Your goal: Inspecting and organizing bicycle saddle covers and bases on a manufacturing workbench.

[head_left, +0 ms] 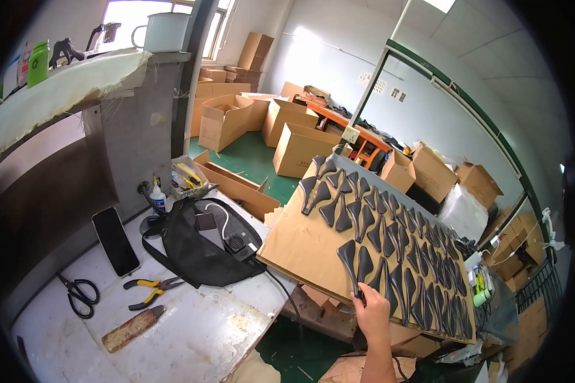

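My right hand point(372, 313) reaches in from the lower edge, its thumb and fingers closed round the narrow nose of a black bicycle saddle point(347, 255). That saddle is at the near left corner of the group, its wide end pointing away from me. Many more black saddles point(421, 306) lie in rows on a cardboard-covered table point(294, 246), several nested close side by side. One saddle point(365, 263) lies just right of the one I grip. My left hand is out of view.
On the white workbench point(198, 325) at left lie scissors point(80, 297), yellow-handled pliers point(150, 290), a worn blade point(133, 329), a phone point(115, 241) and a black mesh bag point(204, 246). Open cardboard boxes point(306, 150) stand behind. A green metal frame point(453, 86) rises over the table.
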The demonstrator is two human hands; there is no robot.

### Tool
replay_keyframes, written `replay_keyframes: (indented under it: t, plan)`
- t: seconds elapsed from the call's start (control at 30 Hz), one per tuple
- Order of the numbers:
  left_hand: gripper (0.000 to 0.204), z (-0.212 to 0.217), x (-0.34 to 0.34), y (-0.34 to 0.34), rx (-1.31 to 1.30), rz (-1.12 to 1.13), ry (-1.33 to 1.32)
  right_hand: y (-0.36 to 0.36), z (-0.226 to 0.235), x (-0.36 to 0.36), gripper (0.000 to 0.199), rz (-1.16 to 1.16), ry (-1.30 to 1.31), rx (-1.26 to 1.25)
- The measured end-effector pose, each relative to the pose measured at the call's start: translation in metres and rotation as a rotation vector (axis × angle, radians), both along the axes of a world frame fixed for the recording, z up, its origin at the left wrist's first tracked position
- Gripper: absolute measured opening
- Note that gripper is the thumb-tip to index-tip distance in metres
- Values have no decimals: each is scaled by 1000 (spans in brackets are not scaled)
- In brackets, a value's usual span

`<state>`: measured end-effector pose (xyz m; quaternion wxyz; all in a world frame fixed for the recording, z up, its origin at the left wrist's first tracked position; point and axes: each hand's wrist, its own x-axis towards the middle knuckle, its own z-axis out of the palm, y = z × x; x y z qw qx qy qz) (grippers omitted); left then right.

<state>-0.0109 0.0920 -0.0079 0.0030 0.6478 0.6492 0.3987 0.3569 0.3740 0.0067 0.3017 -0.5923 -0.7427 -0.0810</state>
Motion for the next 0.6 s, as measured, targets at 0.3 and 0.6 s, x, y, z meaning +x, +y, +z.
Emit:
replay_keyframes:
  t: [0.3,0.6]
  plan:
    - [7,-4,-2,-8,-24,61,-72,58,54,-10,15,-21,450,228]
    - [9,-3,-5,-5,30,47,-117,69,53,5,20,-4,524,264]
